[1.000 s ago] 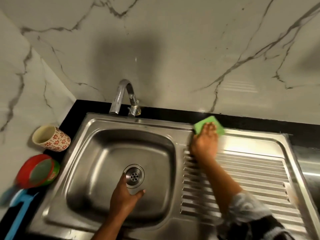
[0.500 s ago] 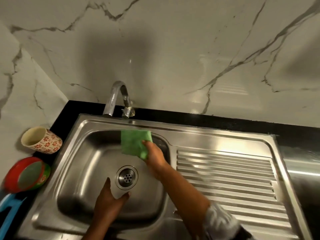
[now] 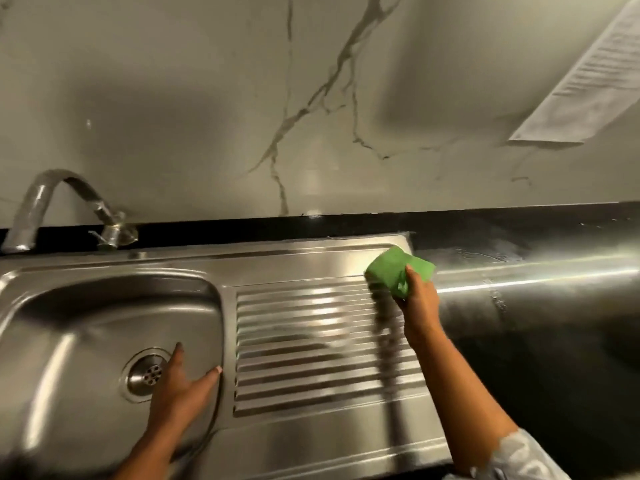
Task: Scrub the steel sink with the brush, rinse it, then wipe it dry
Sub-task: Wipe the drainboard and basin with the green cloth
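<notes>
Green cloth (image 3: pixel 394 271), tight grip of right hand (image 3: pixel 420 303), left hand (image 3: pixel 176 393) flat in steel sink (image 3: pixel 311 263)

Grey-veined white marble wall (image 3: pixel 311 98) rises behind a black countertop (image 3: pixel 502 221), a printed sheet (image 3: pixel 588 81) upper right.

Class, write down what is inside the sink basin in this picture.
The drain sits in the basin floor, and the left hand rests open beside it. The steel under that hand is hidden. The cloth is outside, in the right hand over the drainboard.
</notes>
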